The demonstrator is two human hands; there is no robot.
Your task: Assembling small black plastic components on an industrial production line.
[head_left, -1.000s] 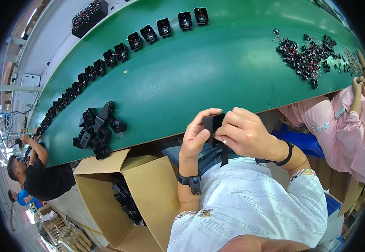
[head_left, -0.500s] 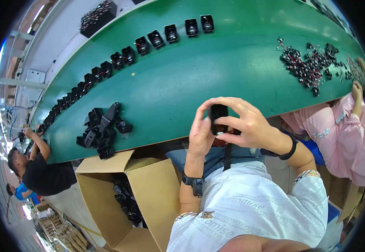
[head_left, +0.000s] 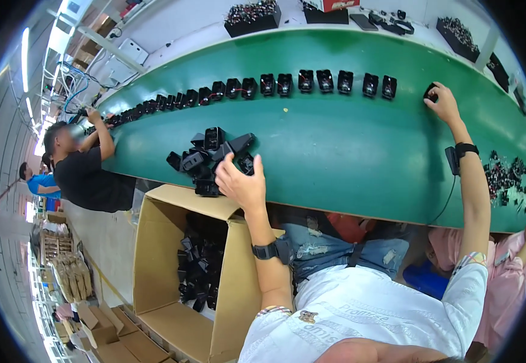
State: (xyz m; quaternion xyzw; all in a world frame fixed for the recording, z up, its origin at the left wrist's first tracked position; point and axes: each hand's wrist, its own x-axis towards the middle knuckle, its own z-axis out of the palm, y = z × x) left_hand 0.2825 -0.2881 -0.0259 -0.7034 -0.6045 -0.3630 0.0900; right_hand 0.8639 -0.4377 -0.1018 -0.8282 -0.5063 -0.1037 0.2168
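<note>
My right hand (head_left: 443, 106) reaches far out over the green table (head_left: 335, 163), its fingers closed on a small black plastic housing (head_left: 430, 92) at the table surface. That housing is just past the right end of a curved row of similar black housings (head_left: 306, 81), several with red wires inside. My left hand (head_left: 242, 183) is at the near edge of a loose pile of black housings (head_left: 214, 138). Its thumb and fingers are spread apart, close to the housings; whether they touch one I cannot tell.
An open cardboard box (head_left: 236, 296) with more black parts stands below the near table edge. Small wired parts (head_left: 505, 181) lie heaped at the right. Black bins (head_left: 252, 18) stand on the shelf behind. Co-workers sit at left, in a black shirt (head_left: 90, 172), and right, in pink (head_left: 508, 284).
Both hands were together holding a black housing in front of me. They have parted: the right reached far right with a housing, the left moved to the pile. The view has shifted right.
</note>
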